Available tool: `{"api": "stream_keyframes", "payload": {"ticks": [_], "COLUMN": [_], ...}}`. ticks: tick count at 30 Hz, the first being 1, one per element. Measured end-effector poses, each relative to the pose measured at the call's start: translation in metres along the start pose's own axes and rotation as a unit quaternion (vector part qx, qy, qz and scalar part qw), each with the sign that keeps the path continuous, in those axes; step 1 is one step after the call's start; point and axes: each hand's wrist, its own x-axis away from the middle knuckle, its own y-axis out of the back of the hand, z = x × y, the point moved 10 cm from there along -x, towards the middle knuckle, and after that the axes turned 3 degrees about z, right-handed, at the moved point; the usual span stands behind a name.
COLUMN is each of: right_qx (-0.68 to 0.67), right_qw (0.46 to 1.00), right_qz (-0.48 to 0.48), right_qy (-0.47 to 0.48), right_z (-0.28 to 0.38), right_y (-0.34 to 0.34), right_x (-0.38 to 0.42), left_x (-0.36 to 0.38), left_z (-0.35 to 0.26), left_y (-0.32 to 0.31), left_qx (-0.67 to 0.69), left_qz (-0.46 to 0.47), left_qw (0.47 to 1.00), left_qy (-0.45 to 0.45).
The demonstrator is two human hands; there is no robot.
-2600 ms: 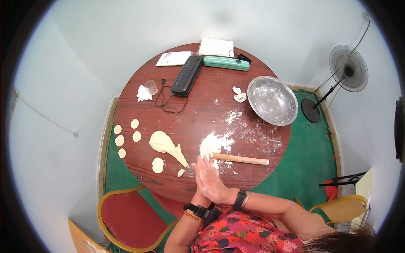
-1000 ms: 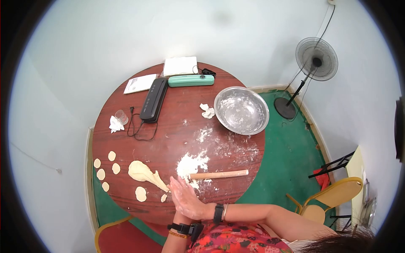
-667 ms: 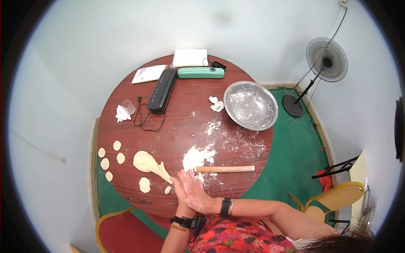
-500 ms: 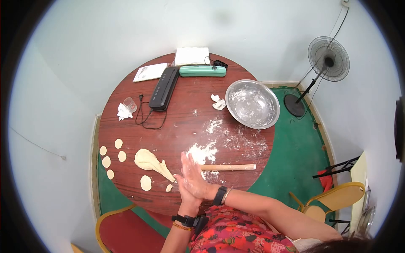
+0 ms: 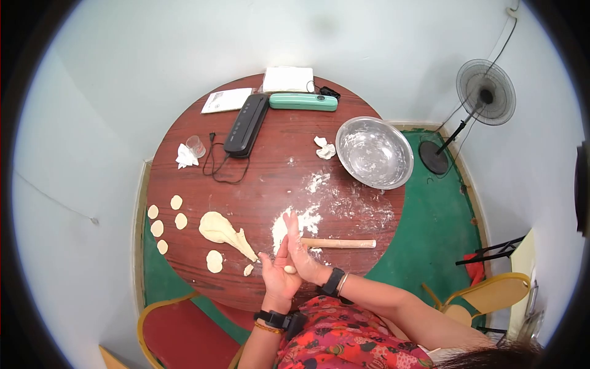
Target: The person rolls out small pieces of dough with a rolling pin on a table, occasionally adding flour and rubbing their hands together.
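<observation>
Six flat, round, cream dough discs (image 5: 214, 261); one large, tapering dough lump (image 5: 217, 228); one small dough scrap (image 5: 248, 270); one small dough ball (image 5: 289, 269); two bare hands (image 5: 280, 283). Equipment: one pale wooden rolling pin (image 5: 342, 243), one round silver metal bowl (image 5: 376, 154), two long plastic appliances (image 5: 303, 102) — one black, one mint-green.

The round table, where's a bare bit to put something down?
Try between the black device and the crumpled white scrap, or between the black cord and the big dough. It's crowded around the left hand and right hand, with flour and the rolling pin close by.
</observation>
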Motion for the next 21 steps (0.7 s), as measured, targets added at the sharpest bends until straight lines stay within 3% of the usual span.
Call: {"api": "stream_keyframes", "payload": {"ticks": [3,6,7,9,12,13,15,19,21], "right_qx": [-0.042,-0.053,-0.066,-0.066,0.055,0.18,0.418,0.565,0.596], "right_qw": [0.999,0.998,0.997,0.996,0.994,0.982,0.908,0.823,0.801], "right_qz": [-0.004,-0.022,-0.029,-0.046,-0.072,-0.044,0.015,0.042,0.033], "right_qy": [-0.019,-0.035,-0.036,-0.047,-0.06,-0.043,-0.008,-0.047,-0.042], "right_z": [-0.001,-0.015,-0.018,-0.018,-0.019,-0.022,-0.042,-0.076,-0.09], "right_y": [0.011,0.026,0.033,0.045,0.069,0.074,0.085,0.106,0.117], "right_x": [0.003,0.005,0.006,0.01,0.017,0.02,0.03,0.054,0.06], "left_x": [-0.002,-0.006,-0.01,-0.01,-0.008,-0.004,0.004,-0.003,-0.008], "left_z": [0.004,0.007,0.004,-0.01,-0.017,-0.019,-0.024,-0.04,-0.037], "left_y": [0.008,0.014,0.033,0.067,0.101,0.107,0.121,0.157,0.17], "left_qx": [0.032,0.106,0.003,-0.203,-0.307,-0.367,-0.48,-0.708,-0.74], "left_qz": [0.025,0.144,0.078,-0.057,-0.106,-0.128,-0.171,-0.153,-0.147], "left_qw": [0.999,0.98,0.996,0.977,0.946,0.921,0.858,0.687,0.652], "left_qy": [0.028,0.085,0.052,-0.012,0.016,0.032,0.062,-0.059,-0.073]}}
